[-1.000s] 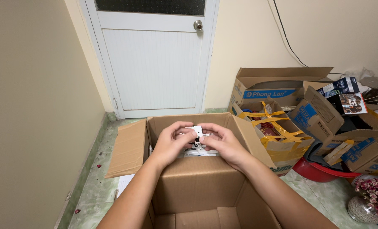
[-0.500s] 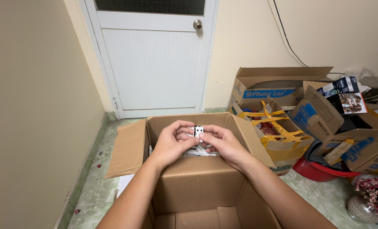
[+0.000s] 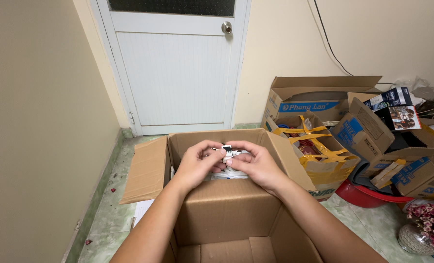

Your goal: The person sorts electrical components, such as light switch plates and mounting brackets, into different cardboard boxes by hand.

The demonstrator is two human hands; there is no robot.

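Note:
Both hands meet over an open brown cardboard box (image 3: 229, 209) on the floor in front of me. My left hand (image 3: 197, 163) and my right hand (image 3: 256, 163) together pinch a small white part with a dark square face (image 3: 227, 151) between their fingertips. Just under the hands, inside the box, lie more white pieces (image 3: 229, 174), mostly hidden by my fingers. The box's left flap (image 3: 146, 170) hangs outward.
A white door (image 3: 175, 63) with a round knob (image 3: 226, 28) stands behind the box. At the right is a pile of open cardboard boxes (image 3: 319, 102), one with yellow tape (image 3: 314, 141), over a red basin (image 3: 368, 195). A glass vase of pink flowers (image 3: 428, 226) stands at lower right.
The hands have stayed over the box; the fingers have shifted slightly around the small white part, which has turned a little.

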